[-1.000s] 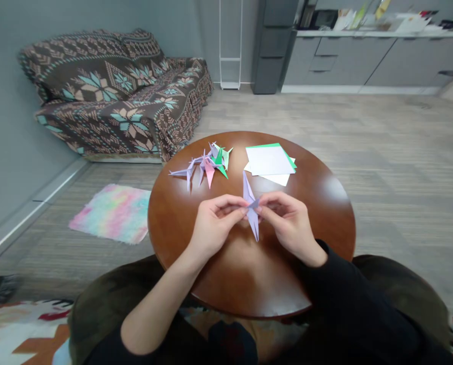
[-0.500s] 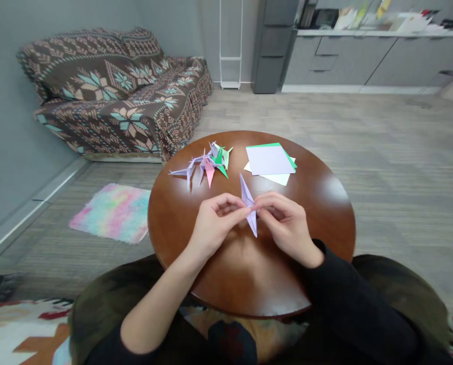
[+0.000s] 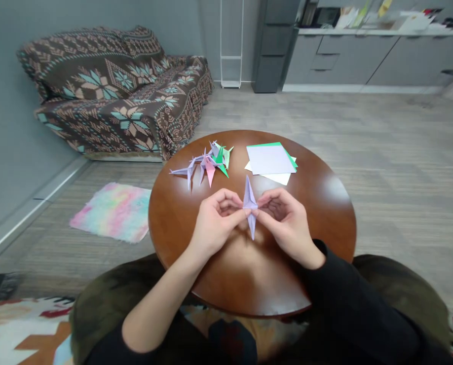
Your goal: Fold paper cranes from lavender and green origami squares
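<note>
Between my two hands is a lavender sheet of origami paper [image 3: 249, 190], folded into a narrow, long diamond with its points toward and away from me. My left hand [image 3: 219, 217] pinches its left side, thumb on top. From the other side my right hand [image 3: 283, 218] pinches the right edge, its thumb near the middle of the fold. Fingertips under the paper are partly hidden. Beyond my left hand stand several folded paper cranes [image 3: 209, 165] in lavender, pink and green. A stack of square paper sheets [image 3: 271, 158], lavender on top, lies beyond my right hand.
Everything rests on a round brown wooden table [image 3: 245, 284] before my knees. A patterned covered sofa [image 3: 112, 106] stands at the back left, with a fluffy pastel rug [image 3: 112, 210] on the floor. Grey kitchen cabinets [image 3: 344, 61] line the back right.
The folded lavender paper has turned from a slant to nearly straight up and down. My right thumb has moved onto its near middle; both hands keep their pinch.
</note>
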Available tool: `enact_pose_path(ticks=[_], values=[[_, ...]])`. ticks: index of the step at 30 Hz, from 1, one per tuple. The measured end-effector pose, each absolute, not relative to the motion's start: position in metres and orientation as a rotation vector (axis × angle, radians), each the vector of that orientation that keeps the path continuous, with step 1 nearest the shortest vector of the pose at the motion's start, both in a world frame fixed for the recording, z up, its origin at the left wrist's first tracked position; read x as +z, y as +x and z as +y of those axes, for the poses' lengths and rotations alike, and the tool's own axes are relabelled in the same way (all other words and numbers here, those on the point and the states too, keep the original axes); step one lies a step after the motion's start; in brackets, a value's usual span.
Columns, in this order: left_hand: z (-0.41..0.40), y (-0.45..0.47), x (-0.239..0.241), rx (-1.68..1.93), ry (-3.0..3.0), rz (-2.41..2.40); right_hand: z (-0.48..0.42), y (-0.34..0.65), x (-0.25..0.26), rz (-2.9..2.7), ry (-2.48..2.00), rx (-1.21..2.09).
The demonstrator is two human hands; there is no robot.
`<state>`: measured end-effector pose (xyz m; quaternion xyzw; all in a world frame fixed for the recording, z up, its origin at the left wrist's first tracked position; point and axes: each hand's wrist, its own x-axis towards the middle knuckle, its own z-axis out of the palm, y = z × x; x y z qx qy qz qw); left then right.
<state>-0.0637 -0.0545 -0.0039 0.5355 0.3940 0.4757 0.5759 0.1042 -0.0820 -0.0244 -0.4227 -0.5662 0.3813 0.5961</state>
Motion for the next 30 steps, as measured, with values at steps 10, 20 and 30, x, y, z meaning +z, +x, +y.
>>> enact_pose_path(ticks=[10,20,30], values=[[-0.0551,-0.0664,-0.0052,1.09,1.27,0.846,-0.0824,0.1035,-0.022,-1.158,-0.939,1.087],[-0.0541,-0.0639,-0.0122,1.147,1.576,0.912,-0.081,0.1067,-0.0272,-1.364,-0.948,0.621],[-0.0516,-0.0632,-0.0101,1.101,1.464,0.691,-0.0798,0.1076,-0.0223,-1.411,-0.841,0.621]])
